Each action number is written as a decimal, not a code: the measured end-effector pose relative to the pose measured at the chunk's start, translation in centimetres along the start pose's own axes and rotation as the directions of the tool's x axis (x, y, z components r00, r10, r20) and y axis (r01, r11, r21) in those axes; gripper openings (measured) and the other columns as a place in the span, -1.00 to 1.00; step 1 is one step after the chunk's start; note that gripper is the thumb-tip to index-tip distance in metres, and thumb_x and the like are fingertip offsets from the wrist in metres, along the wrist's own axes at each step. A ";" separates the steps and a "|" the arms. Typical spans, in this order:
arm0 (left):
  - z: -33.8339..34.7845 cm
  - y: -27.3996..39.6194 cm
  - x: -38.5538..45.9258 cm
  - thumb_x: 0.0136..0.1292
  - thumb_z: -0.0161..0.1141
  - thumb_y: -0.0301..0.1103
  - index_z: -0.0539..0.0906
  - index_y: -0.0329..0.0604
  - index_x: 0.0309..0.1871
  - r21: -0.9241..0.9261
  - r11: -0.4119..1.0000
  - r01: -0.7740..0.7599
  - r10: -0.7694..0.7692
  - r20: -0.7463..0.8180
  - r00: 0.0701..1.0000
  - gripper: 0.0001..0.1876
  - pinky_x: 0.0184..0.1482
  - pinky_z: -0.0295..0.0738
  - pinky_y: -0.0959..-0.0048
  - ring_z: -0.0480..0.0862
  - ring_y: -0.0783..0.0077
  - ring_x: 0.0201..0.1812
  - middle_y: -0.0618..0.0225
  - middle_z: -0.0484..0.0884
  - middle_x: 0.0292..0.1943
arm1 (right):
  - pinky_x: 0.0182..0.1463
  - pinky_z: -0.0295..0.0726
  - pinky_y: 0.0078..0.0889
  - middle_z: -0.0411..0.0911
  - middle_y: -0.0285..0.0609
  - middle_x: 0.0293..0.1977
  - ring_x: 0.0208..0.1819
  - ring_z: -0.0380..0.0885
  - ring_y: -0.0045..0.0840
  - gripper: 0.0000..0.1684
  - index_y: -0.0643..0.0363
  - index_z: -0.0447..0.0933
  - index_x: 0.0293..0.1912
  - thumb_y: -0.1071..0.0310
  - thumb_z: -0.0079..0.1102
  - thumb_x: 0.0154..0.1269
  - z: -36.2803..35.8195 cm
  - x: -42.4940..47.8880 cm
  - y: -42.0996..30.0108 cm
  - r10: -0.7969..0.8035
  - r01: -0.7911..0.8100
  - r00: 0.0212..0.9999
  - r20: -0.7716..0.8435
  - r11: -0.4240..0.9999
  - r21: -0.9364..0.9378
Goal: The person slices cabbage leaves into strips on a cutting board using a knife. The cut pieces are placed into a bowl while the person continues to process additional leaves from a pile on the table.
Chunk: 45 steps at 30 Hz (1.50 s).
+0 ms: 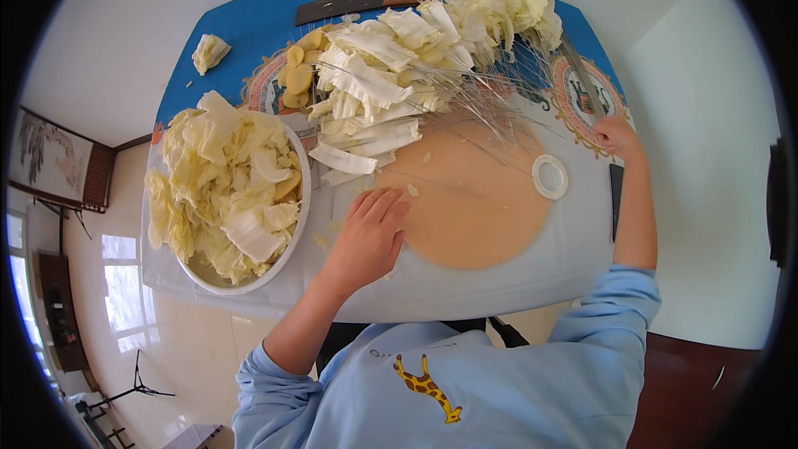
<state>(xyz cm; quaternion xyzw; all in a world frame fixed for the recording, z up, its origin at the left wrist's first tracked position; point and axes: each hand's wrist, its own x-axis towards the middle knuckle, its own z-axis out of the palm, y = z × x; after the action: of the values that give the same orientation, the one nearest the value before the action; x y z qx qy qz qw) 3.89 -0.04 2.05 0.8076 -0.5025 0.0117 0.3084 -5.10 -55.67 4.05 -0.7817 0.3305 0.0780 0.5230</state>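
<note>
My left hand (372,231) rests palm down at the left edge of a round tan board (480,224), fingers slightly bent and holding nothing. At the table's right side my right hand (616,136) is closed around the end of a bundle of thin metal skewers (581,72). Pale napa cabbage pieces (368,75) lie piled beyond the board, threaded on many skewers whose bare ends (492,103) fan over it. More skewered cabbage (508,6) sits at the far right. Potato slices (299,78) lie at the pile's left. Small cabbage scraps (413,189) dot the board.
A large basin (307,193) of loose cabbage leaves and potato slices stands at the left. A cleaver (341,6) lies along the far edge; a cabbage chunk (211,53) sits far left. A white ring (550,177) and a dark flat phone-like object (616,199) are at right.
</note>
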 end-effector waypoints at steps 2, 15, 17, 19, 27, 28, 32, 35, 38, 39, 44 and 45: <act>-0.3 0.0 -0.1 0.02 0.26 -0.54 0.49 -0.25 0.11 -0.004 1.000 0.009 -0.010 -0.007 1.000 -0.50 0.27 0.31 0.10 0.46 -0.01 0.19 0.04 0.50 0.14 | -0.71 0.00 -0.65 0.31 -0.41 -0.71 -0.79 0.12 -0.79 -0.74 0.07 0.30 -0.58 0.45 0.07 0.20 3.2 -4.2 -1.1 -0.075 0.081 0.996 -0.039 0.975 0.209; -2.8 3.7 -1.1 0.24 0.26 -0.52 0.43 -0.19 0.30 -0.725 0.650 0.229 -0.238 0.093 0.967 -0.47 0.15 0.43 0.34 0.54 0.26 0.13 0.19 0.50 0.19 | -0.54 0.50 -0.49 0.51 -0.16 -0.59 -0.62 0.47 -0.53 -0.86 0.21 0.42 -0.35 0.53 0.22 0.25 27.6 -19.0 -6.9 -0.486 0.301 0.872 -0.057 0.441 0.846; -1.5 3.7 -2.0 0.26 0.25 -0.53 0.45 -0.20 0.29 -0.849 0.513 0.125 -0.231 0.004 0.973 -0.49 0.12 0.45 0.36 0.55 0.35 0.08 0.24 0.53 0.14 | -0.52 0.42 -0.53 0.52 -0.20 -0.56 -0.60 0.45 -0.58 -0.89 0.17 0.49 -0.36 0.49 0.24 0.27 31.8 -18.9 -7.5 -0.513 0.091 0.855 0.081 0.302 0.949; -0.9 3.8 -2.7 0.27 0.25 -0.54 0.51 -0.22 0.25 -0.934 0.354 0.046 -0.255 -0.049 0.966 -0.55 0.09 0.46 0.37 0.55 0.39 0.04 0.28 0.54 0.08 | -0.53 0.31 -0.58 0.50 -0.27 -0.55 -0.61 0.37 -0.65 -0.92 0.13 0.54 -0.35 0.44 0.26 0.28 35.3 -19.4 -8.2 -0.535 -0.119 0.811 0.234 0.241 0.963; -2.0 4.0 -4.9 0.28 0.21 -0.57 0.73 -0.29 -0.16 -0.978 0.209 0.008 -0.470 -0.093 0.878 -0.87 0.02 0.46 0.44 0.55 0.43 -0.05 0.23 0.60 -0.10 | -0.48 0.19 -0.60 0.28 -0.48 -0.59 -0.61 0.16 -0.70 -0.90 0.11 0.63 -0.26 0.31 0.29 0.31 40.2 -21.1 -9.0 -0.507 -0.283 0.786 0.354 0.214 0.935; -1.9 3.9 -5.0 0.29 0.20 -0.58 0.72 -0.29 -0.17 -0.986 0.160 -0.045 -0.487 -0.118 0.865 -0.88 0.00 0.46 0.45 0.56 0.43 -0.08 0.22 0.61 -0.14 | -0.44 0.24 -0.59 0.33 -0.45 -0.56 -0.57 0.21 -0.69 -0.87 0.15 0.63 -0.20 0.32 0.28 0.31 40.4 -21.8 -9.4 -0.475 -0.307 0.795 0.378 0.223 0.925; -2.5 2.3 -4.4 0.31 0.22 -0.54 0.68 -0.37 -0.21 -0.980 0.009 -0.199 -0.595 -0.165 0.786 -0.92 -0.06 0.48 0.50 0.59 0.49 -0.19 0.23 0.67 -0.24 | -0.24 0.41 -0.52 0.50 -0.30 -0.37 -0.36 0.40 -0.61 -0.69 0.31 0.57 0.02 0.36 0.22 0.33 39.0 -26.2 -10.7 -0.494 -0.259 0.651 0.577 0.569 0.780; -4.1 1.0 -4.0 0.33 0.22 -0.51 0.68 -0.39 -0.19 -0.984 0.049 -0.170 -0.604 -0.165 0.780 -0.89 -0.17 0.50 0.55 0.60 0.55 -0.29 0.27 0.69 -0.30 | -0.11 0.47 -0.47 0.55 -0.20 -0.21 -0.22 0.48 -0.57 -0.65 0.36 0.50 0.09 0.39 0.12 0.38 36.1 -26.5 -10.1 -0.858 0.603 0.423 0.291 0.506 0.617; -5.2 1.6 -3.9 0.33 0.19 -0.53 0.67 -0.38 -0.18 -0.964 0.265 0.016 -0.580 -0.147 0.801 -0.90 -0.24 0.50 0.52 0.60 0.47 -0.34 0.25 0.68 -0.35 | -0.18 0.49 -0.50 0.58 -0.19 -0.26 -0.29 0.51 -0.59 -0.68 0.37 0.49 0.09 0.43 0.03 0.42 35.7 -25.2 -11.4 -0.906 0.904 0.422 -0.018 0.419 0.089; -5.1 2.1 -3.7 0.33 0.19 -0.52 0.67 -0.38 -0.17 -0.960 0.277 0.046 -0.565 -0.124 0.816 -0.89 -0.23 0.51 0.52 0.61 0.48 -0.33 0.26 0.68 -0.35 | -0.23 0.48 -0.52 0.57 -0.20 -0.31 -0.34 0.50 -0.61 -0.70 0.37 0.49 0.08 0.44 0.00 0.43 36.1 -25.1 -11.4 -0.841 0.840 0.539 -0.052 0.532 0.105; -6.0 2.4 -3.1 0.22 0.34 -0.40 0.69 -0.33 -0.10 -0.523 0.826 0.208 -0.365 -0.216 0.906 -0.76 -0.14 0.56 0.41 0.69 0.31 -0.21 0.19 0.71 -0.23 | -0.42 0.38 -0.66 0.49 -0.28 -0.53 -0.51 0.42 -0.72 -0.71 0.36 0.49 0.08 0.48 -0.07 0.47 38.0 -24.5 -8.9 -0.545 0.487 0.835 0.068 0.791 0.370; -6.7 1.8 -2.9 0.18 0.37 -0.37 0.69 -0.32 -0.09 -0.251 0.951 0.182 -0.245 -0.250 0.937 -0.73 -0.13 0.57 0.38 0.69 0.25 -0.19 0.17 0.72 -0.20 | -0.43 0.36 -0.69 0.46 -0.29 -0.56 -0.53 0.40 -0.74 -0.71 0.36 0.49 0.08 0.49 -0.08 0.47 37.8 -24.4 -8.5 -0.558 0.522 0.829 0.037 0.796 0.306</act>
<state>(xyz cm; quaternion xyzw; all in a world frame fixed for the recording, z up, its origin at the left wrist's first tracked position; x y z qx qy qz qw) 2.94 5.19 7.40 0.8079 -0.3612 0.0344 0.4643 -10.31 -10.23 5.33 -0.7538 0.0678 -0.0740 0.6494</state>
